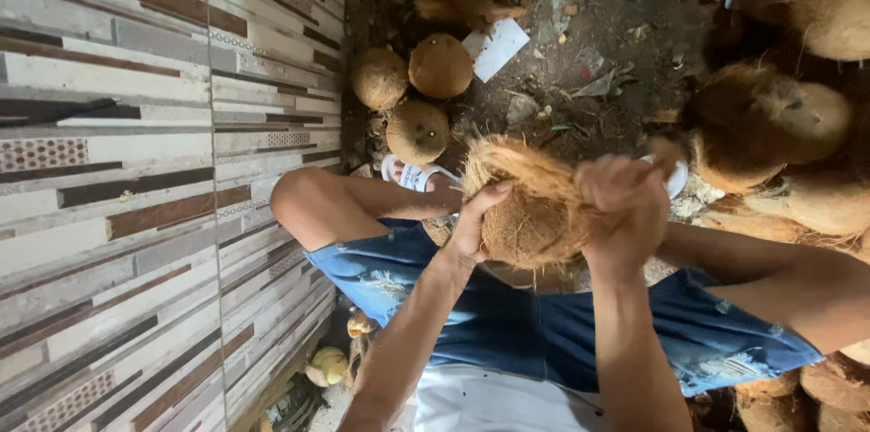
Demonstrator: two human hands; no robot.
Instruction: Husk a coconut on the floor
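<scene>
A brown, fibrous coconut (530,214) is held over my lap between both hands. My left hand (473,222) cups its left side with the fingers spread against the husk. Closed around a tuft of loose husk fibre at the coconut's upper right is my right hand (623,205). I sit with knees apart in blue denim shorts (507,323), a sandalled foot (412,174) just beyond the coconut.
Three husked coconuts (417,87) lie on the dirt ground by a striped tiled wall (136,169). A heap of unhusked coconuts (779,124) fills the right side. A white card (496,47) and husk scraps litter the ground ahead.
</scene>
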